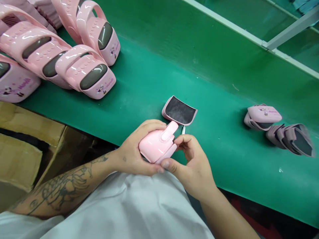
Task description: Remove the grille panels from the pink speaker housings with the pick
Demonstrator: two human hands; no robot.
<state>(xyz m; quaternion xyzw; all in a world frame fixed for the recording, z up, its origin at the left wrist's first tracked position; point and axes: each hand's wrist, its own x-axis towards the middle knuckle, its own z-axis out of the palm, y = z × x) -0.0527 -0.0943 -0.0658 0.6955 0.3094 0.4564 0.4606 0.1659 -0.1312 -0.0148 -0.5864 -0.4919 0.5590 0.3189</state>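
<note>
The left hand (136,146) wraps around a glossy pink plastic piece (152,146) at the near edge of the green counter (231,159); the right hand (193,166), loosely curled, grips its right side between thumb and fingers. A dark-faced panel (180,110) lies just beyond.

A green tabletop (239,152) ran diagonally across the view, with a thin thread-like scrap (235,87) and a small whitish scrap (280,170) lying on its right half. Brown cardboard boxes (18,159) stood beside its near edge at the left, while something red (256,215) showed dimly below the edge at the lower right. Across the upper right stretched a whitish rail (224,26), joined by a slanting brace (291,29).
</note>
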